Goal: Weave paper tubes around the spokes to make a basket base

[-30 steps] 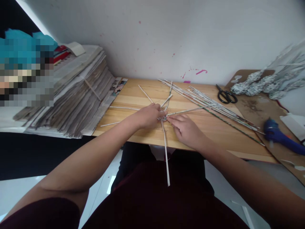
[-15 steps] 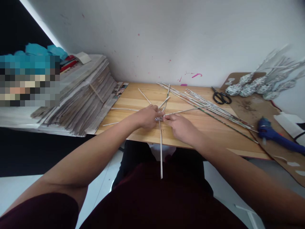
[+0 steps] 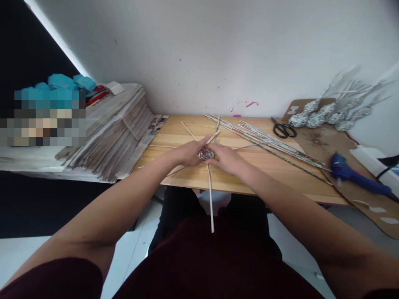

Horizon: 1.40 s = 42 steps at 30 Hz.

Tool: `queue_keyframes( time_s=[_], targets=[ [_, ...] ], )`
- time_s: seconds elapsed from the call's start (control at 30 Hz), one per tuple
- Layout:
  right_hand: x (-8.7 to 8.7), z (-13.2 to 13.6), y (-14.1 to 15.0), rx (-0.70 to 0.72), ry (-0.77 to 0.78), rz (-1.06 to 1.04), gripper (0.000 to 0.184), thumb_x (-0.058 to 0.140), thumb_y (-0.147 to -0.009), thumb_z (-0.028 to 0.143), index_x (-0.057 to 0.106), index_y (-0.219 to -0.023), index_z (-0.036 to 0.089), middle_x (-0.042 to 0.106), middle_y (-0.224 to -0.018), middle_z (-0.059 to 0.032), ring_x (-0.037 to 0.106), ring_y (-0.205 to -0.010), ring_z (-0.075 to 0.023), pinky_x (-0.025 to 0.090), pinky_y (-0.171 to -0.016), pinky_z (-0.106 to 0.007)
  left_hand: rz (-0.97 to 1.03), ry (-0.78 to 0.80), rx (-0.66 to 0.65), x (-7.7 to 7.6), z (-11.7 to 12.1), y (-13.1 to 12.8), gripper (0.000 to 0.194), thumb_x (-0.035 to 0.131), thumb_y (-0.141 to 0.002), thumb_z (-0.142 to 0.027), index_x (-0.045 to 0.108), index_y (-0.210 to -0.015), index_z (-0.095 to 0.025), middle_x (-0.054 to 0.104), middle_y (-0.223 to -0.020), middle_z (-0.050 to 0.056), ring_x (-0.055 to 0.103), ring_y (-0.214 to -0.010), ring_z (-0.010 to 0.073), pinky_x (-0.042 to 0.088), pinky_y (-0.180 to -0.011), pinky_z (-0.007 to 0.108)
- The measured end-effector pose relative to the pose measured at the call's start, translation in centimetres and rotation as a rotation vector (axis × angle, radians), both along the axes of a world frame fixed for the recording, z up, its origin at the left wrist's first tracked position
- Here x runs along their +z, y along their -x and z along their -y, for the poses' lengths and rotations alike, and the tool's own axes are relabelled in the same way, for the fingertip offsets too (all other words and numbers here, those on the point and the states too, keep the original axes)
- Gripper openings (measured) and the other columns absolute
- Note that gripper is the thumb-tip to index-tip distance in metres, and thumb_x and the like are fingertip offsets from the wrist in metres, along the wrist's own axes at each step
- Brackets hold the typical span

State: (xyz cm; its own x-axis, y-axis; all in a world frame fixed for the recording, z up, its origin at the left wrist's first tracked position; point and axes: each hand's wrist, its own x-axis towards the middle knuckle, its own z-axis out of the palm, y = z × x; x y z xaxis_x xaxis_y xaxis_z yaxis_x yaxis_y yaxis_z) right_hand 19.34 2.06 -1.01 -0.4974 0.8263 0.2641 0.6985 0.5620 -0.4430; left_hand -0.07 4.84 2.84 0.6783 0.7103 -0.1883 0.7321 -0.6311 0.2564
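Note:
A small woven hub of rolled newspaper (image 3: 206, 154) sits near the front of the wooden table (image 3: 280, 174), with thin paper sticks (image 3: 210, 195) radiating from it. My left hand (image 3: 188, 153) grips the hub from the left, fingers curled around it. From the right, my right hand (image 3: 226, 158) closes on the same hub. One stick points toward me past the table's edge.
A bundle of loose paper sticks (image 3: 264, 139) lies across the table's back right. Black scissors (image 3: 283, 129) lie behind it. A blue glue gun (image 3: 352, 174) rests on brown cardboard (image 3: 324, 143) at right, beside woven paper pieces (image 3: 327, 114). A tall newspaper stack (image 3: 112, 128) fills the left.
Both hands have closed in on the woven hub and raised it slightly. The sticks have turned with it, and my view has tilted upward a little.

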Motion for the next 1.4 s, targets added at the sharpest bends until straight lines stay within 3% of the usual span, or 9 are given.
queue_keyframes(
  time_s=[0.3,0.47,0.6,0.73,0.8,0.93,1.07,1.27,1.4],
  targets=[
    [0.0,-0.7,1.0,0.006,0.105,0.121,0.043,0.074,-0.087,0.032,0.06,-0.124,0.016,0.065,-0.131,-0.0159,0.063,-0.119,-0.0293,0.049,-0.097,-0.041,0.139,-0.033,-0.015,-1.6,-0.2,1.4,0.087,0.062,-0.086,-0.035,0.021,-0.161,-0.015,0.064,-0.131,0.015,0.06,-0.118,0.0269,0.046,-0.101,0.036],
    [0.5,-1.2,1.7,-0.013,0.047,0.229,0.045,0.074,-0.087,0.04,0.065,-0.12,0.012,0.065,-0.128,-0.0185,0.057,-0.124,-0.0332,0.044,-0.104,-0.045,0.204,-0.016,-0.037,-2.2,-0.6,1.9,0.088,0.063,-0.086,-0.034,0.021,-0.16,-0.013,0.067,-0.126,0.015,0.06,-0.115,0.0273,0.047,-0.099,0.037],
    [0.2,-1.6,2.0,-0.01,0.046,0.27,0.054,0.073,-0.087,0.044,0.061,-0.128,0.01,0.058,-0.14,-0.0215,0.044,-0.139,-0.0361,0.04,-0.111,-0.05,0.244,0.001,-0.061,-2.2,-0.7,2.1,0.087,0.062,-0.087,-0.029,0.019,-0.161,-0.017,0.069,-0.123,0.011,0.061,-0.109,0.0244,0.047,-0.097,0.035],
    [-0.4,-1.7,1.7,0.026,0.081,0.258,0.053,0.065,-0.093,0.046,0.059,-0.133,0.012,0.057,-0.143,-0.0207,0.05,-0.137,-0.0328,0.044,-0.109,-0.047,0.285,0.014,-0.065,-1.5,-0.1,2.8,0.076,0.06,-0.092,-0.029,0.026,-0.159,-0.02,0.069,-0.124,0.009,0.063,-0.108,0.0221,0.047,-0.095,0.033],
    [-0.8,-1.6,1.5,0.033,0.067,0.239,0.057,0.064,-0.094,0.047,0.056,-0.139,0.014,0.051,-0.15,-0.02,0.044,-0.143,-0.0327,0.04,-0.113,-0.047,0.292,-0.031,-0.056,-1.2,0.3,3.6,0.062,0.062,-0.092,-0.029,0.043,-0.15,-0.021,0.068,-0.125,0.009,0.062,-0.111,0.0221,0.046,-0.097,0.034],
    [-1.3,-1.6,1.2,0.021,0.064,0.221,0.067,0.063,-0.093,0.049,0.048,-0.15,0.017,0.042,-0.159,-0.0164,0.034,-0.15,-0.0328,0.034,-0.119,-0.049,0.306,-0.153,-0.01,-1.5,1.2,5.4,0.021,0.071,-0.087,-0.028,0.071,-0.107,-0.021,0.07,-0.11,0.006,0.063,-0.106,0.0214,0.046,-0.096,0.033],
    [-1.5,-1.7,1.2,0.019,0.076,0.218,0.07,0.061,-0.094,0.052,0.046,-0.152,0.015,0.042,-0.159,-0.0163,0.033,-0.15,-0.0329,0.033,-0.12,-0.049,0.26,-0.165,0.092,-2.3,1.5,5.7,0.002,0.069,-0.087,-0.02,0.07,-0.088,-0.019,0.069,-0.089,0.003,0.064,-0.087,0.0178,0.048,-0.084,0.029],
    [-1.6,-1.6,1.3,0.013,0.074,0.228,0.071,0.059,-0.095,0.051,0.044,-0.153,0.014,0.04,-0.16,-0.0159,0.031,-0.151,-0.0316,0.031,-0.121,-0.048,0.151,-0.215,0.098,-2.0,1.0,4.5,0.002,0.064,-0.088,-0.017,0.066,-0.087,-0.018,0.069,-0.084,0.003,0.063,-0.081,0.0182,0.046,-0.077,0.028],
    [-1.7,-1.6,1.3,-0.002,0.082,0.209,0.071,0.059,-0.094,0.053,0.045,-0.153,0.015,0.04,-0.16,-0.0167,0.032,-0.151,-0.032,0.031,-0.121,-0.048,0.164,-0.183,0.199,-1.8,0.5,4.0,0.005,0.064,-0.085,-0.016,0.068,-0.085,-0.018,0.069,-0.08,0.002,0.063,-0.075,0.0168,0.046,-0.074,0.027]
  ],
)
